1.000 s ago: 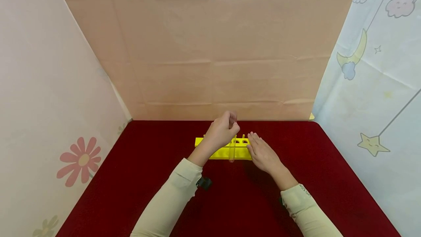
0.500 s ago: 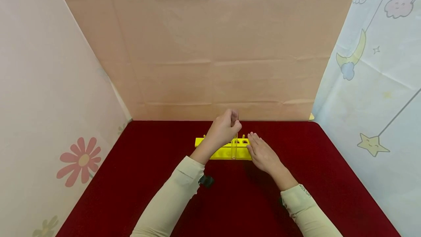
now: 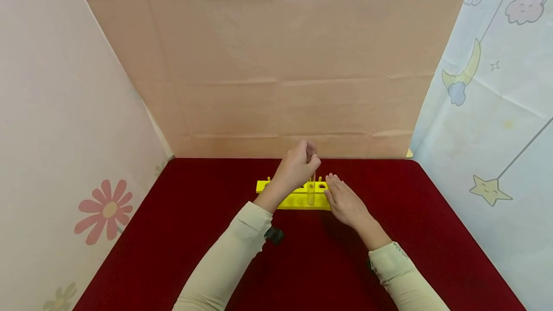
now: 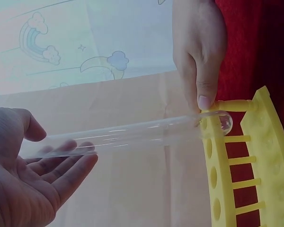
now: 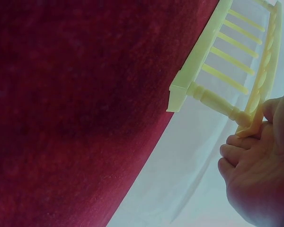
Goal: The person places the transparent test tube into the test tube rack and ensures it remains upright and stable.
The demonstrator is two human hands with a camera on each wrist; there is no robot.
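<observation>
Red tabletop below, I remotely pinched the clear test tube in the left hand, close to the yellow test-tube rack, and rested the right hand, fingers straight, against its end.

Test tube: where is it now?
In the head view, the test tube is just right of centre, held by the left hand, against the yellow rack, left of the right hand.

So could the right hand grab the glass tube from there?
Probably yes: the glass tube is close to the right hand, with nothing showing between them. The left hand holds the glass tube's upper part, though.
</observation>
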